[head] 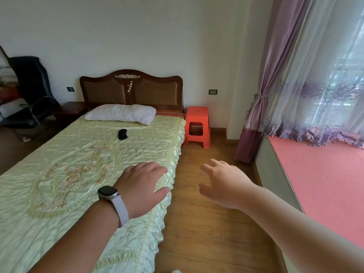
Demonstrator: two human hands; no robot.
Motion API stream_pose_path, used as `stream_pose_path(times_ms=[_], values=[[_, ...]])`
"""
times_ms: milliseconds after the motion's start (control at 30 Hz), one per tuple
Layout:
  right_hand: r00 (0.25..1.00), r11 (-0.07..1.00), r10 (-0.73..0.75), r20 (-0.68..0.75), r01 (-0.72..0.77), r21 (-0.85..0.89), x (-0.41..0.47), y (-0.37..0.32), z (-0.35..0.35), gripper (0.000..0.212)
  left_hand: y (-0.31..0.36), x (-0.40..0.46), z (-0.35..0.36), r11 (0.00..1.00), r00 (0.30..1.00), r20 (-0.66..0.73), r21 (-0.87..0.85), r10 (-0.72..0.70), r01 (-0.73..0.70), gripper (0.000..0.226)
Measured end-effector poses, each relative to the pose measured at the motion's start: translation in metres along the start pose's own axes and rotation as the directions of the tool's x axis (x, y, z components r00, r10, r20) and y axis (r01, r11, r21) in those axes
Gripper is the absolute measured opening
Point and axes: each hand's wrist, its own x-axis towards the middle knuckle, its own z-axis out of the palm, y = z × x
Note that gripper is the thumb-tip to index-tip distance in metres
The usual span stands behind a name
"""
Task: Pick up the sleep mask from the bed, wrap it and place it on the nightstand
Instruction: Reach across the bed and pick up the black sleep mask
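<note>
Left of the dark carved wooden headboard [131, 89] stands a dark wooden nightstand [70, 111], and beyond it a black office chair [33, 95]. Below the headboard, on the pale green quilted satin bedspread [78, 164], a white crumpled pillow [121, 113] lies, and just in front of it the small black fabric sleep mask [122, 134], untouched. Much nearer than the headboard, the left hand [140, 186], with a watch [112, 201] on its wrist, hovers flat and empty over the bed edge. The right hand [222, 184] is open with spread fingers over the floor. I judge the approach is in hand; next the person must go closer and reach the mask.
</note>
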Motion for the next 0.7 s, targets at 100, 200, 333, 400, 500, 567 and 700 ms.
stream_pose_path(times_ms=[100,200,333,400,500,567,700], values=[[0.999,0.999,-0.02,-0.047,0.018,-0.038,0.03,0.014,0.009,0.048,-0.015,0.035,0.012,0.999,0.999,-0.026,-0.022,0.033,-0.033,0.053],[0.999,0.998,0.001,-0.043,-0.004,-0.062,0.07,0.029,0.014,0.05,-0.032,0.077,0.021,0.996,0.998,-0.017,-0.064,0.066,-0.067,0.053],[0.999,0.995,0.026,-0.032,-0.029,-0.092,0.131,0.044,0.01,0.05,-0.067,0.14,0.023,0.992,0.996,-0.021,-0.096,0.085,-0.087,0.053],[0.998,0.994,0.048,-0.037,-0.052,-0.093,0.162,0.051,0.005,0.051,-0.084,0.171,0.022,0.988,0.994,-0.028,-0.112,0.103,-0.105,0.054],[0.995,0.993,0.082,-0.063,-0.087,-0.085,0.203,0.059,-0.001,0.05,-0.11,0.219,0.02,0.983,0.989,-0.072,-0.116,0.133,-0.141,0.053],[0.993,0.992,0.094,-0.066,-0.099,-0.08,0.225,0.065,0.0,0.049,-0.119,0.245,0.023,0.983,0.985,-0.085,-0.094,0.15,-0.158,0.051],[0.993,0.989,0.117,-0.017,-0.118,-0.085,0.262,0.08,-0.002,0.049,-0.124,0.275,0.034,0.972,0.974,-0.038,-0.063,0.224,-0.226,0.05]])
